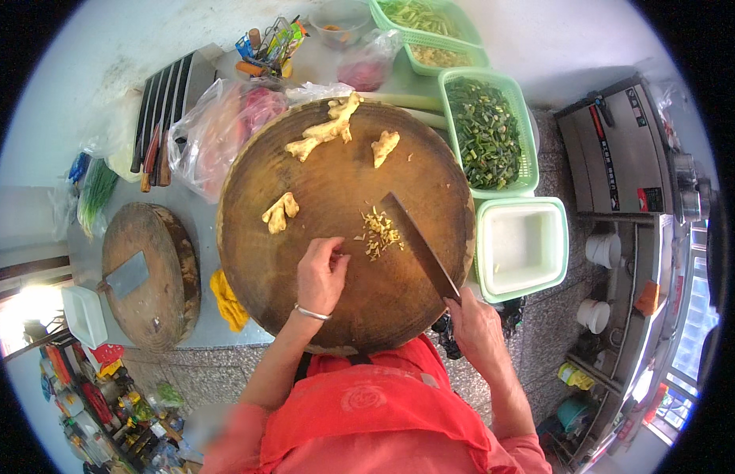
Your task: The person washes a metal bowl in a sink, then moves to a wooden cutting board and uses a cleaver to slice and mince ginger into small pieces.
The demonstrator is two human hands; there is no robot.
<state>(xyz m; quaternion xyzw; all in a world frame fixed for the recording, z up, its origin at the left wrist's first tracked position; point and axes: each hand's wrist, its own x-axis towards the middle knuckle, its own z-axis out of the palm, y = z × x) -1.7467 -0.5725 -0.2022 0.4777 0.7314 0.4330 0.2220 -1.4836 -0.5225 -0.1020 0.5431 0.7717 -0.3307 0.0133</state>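
My right hand [475, 326] is closed around the handle of a cleaver [423, 246], whose blade lies over the right part of a large round wooden chopping block [355, 308]. Just left of the blade sits a small heap of chopped ginger [380, 234]. My left hand [323, 269], with a metal bangle at its wrist, hovers at or rests on the block left of the heap; its fingers are curled, and whether they hold a bit of ginger I cannot tell. Ginger roots lie around: a large one [326, 130] at the back, a small piece [384, 148] and a forked piece [280, 212].
Green baskets of chopped greens [486, 133] and pale vegetables [423, 18] stand beyond and right, near a white-lined container [521, 252]. Left are a smaller block [148, 284] bearing another cleaver [127, 275], a yellow cloth [229, 301], a knife rack [178, 89] and plastic bags [210, 139].
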